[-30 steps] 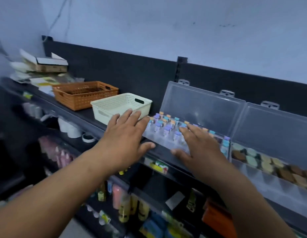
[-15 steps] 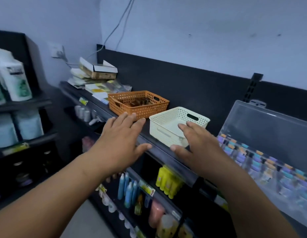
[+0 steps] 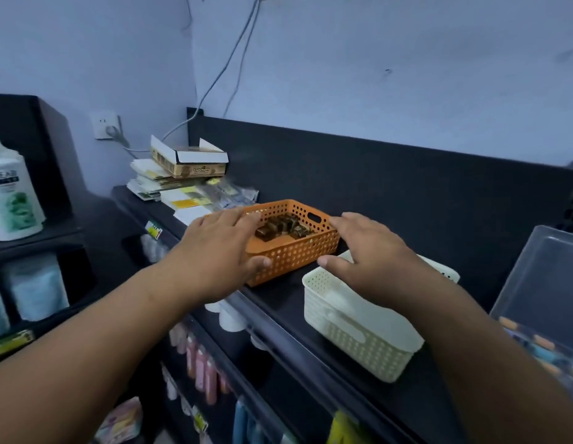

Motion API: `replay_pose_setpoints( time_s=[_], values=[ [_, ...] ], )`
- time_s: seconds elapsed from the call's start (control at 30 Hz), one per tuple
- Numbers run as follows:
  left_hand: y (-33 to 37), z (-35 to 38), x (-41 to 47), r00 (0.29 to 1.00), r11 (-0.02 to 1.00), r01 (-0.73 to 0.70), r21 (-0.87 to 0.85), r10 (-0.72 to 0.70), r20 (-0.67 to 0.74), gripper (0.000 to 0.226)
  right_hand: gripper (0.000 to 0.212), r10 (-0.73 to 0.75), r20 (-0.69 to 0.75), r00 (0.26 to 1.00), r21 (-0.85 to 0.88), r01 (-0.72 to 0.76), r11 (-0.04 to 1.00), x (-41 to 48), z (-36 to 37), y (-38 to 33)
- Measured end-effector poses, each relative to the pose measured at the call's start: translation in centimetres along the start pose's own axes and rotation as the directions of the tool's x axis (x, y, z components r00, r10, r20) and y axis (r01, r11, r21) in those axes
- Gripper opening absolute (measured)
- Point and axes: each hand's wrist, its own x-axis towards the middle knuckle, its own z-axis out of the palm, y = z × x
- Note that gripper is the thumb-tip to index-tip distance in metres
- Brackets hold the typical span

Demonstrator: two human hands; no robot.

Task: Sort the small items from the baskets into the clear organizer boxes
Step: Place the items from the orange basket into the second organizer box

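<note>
An orange perforated basket (image 3: 306, 251) stands on the black shelf and holds several small brown wrapped items (image 3: 283, 228). My left hand (image 3: 219, 251) reaches over its left side with straight fingers, thumb by the front wall. My right hand (image 3: 371, 251) hovers at its right end with straight fingers, above the cream basket (image 3: 358, 328), which stands nearer on the shelf. A clear organizer box (image 3: 541, 302) with its lid raised shows at the right edge, with small coloured items inside. Neither hand holds anything.
A stack of papers and an open cardboard box (image 3: 189, 161) lie at the shelf's far left. The black shelf (image 3: 278, 302) has a black back panel behind it. Bottles fill the shelves below. A white bottle (image 3: 9, 190) stands on a dark unit at the left.
The view has swung left from the organizer boxes to the baskets. Both hands have travelled left, past the cream basket, and now flank the orange basket.
</note>
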Motion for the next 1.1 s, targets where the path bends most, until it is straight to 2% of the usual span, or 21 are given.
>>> replay_pose_setpoints(
  time_s=[0.3,0.47,0.67,0.83,1.0,1.1],
  values=[
    [-5.3,4.5,11.8,0.984,0.982,-0.145,-0.123,0.156,0.083,0.07,0.067,0.095,0.047,0.994,-0.067,-0.091,0.994,9.2,2.3,1.7],
    [-8.3,7.7,19.6,0.947,0.959,-0.263,-0.105,0.278,0.16,0.069,0.052,0.202,0.087,0.975,-0.053,-0.198,0.979,14.6,4.2,1.8],
    [-10.5,11.2,27.3,0.878,0.903,-0.398,-0.161,0.425,0.219,0.061,0.061,0.358,0.144,0.923,-0.114,-0.344,0.932,21.0,6.5,1.9],
    [-11.2,14.1,31.6,0.789,0.858,-0.484,-0.175,0.514,0.336,0.04,0.051,0.444,0.245,0.862,-0.179,-0.41,0.894,25.2,9.1,1.9],
    [-10.4,15.5,33.2,0.684,0.739,-0.673,-0.016,0.631,0.366,0.012,0.048,0.537,0.341,0.771,-0.254,-0.475,0.843,28.2,11.5,2.3],
    [-10.3,16.1,33.8,0.661,0.689,-0.723,0.05,0.669,0.34,0.015,0.044,0.576,0.354,0.737,-0.284,-0.502,0.817,29.4,12.8,2.8]
  ],
)
